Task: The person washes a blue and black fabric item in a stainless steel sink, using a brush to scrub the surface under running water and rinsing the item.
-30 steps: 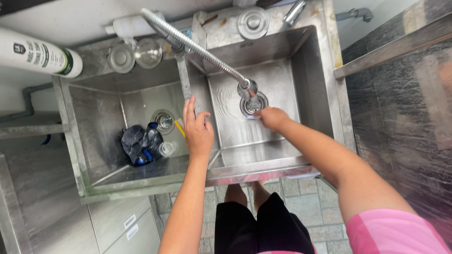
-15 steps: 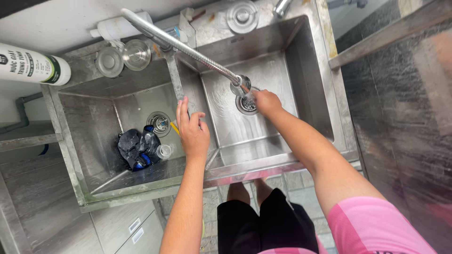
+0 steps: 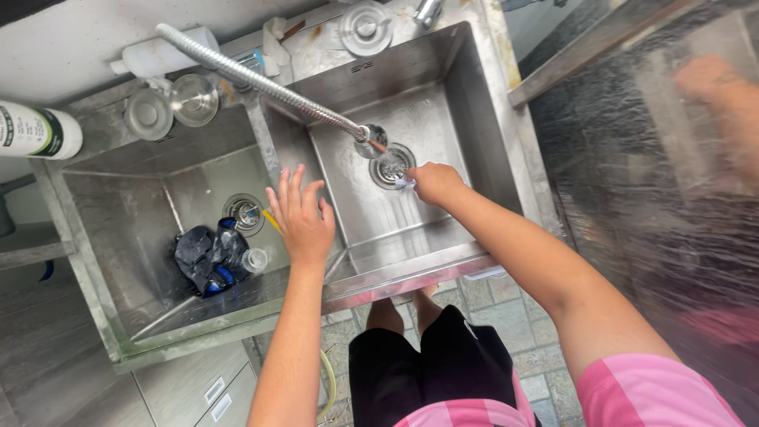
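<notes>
My left hand (image 3: 303, 217) is open with its fingers spread, resting on the divider between the two basins of a stainless steel double sink (image 3: 411, 273). My right hand (image 3: 435, 182) reaches into the right basin and is closed beside the round drain (image 3: 390, 164). A small pale object (image 3: 404, 183) shows at its fingertips. A flexible metal faucet hose (image 3: 261, 83) runs across from the back left. Its spray head (image 3: 370, 140) hangs just above the drain, close to my right hand.
The left basin holds a crumpled dark blue-black cloth (image 3: 207, 257), a small clear cup (image 3: 254, 260) and its own drain (image 3: 243, 212). Glass lids (image 3: 172, 107) and a white bottle (image 3: 35, 130) sit on the back ledge. A dark counter (image 3: 632, 158) flanks the right, with a blurred arm (image 3: 719, 95) over it.
My right hand has drawn back a little from over the drain to its front edge. My left hand stays open on the divider. The view has shifted slightly.
</notes>
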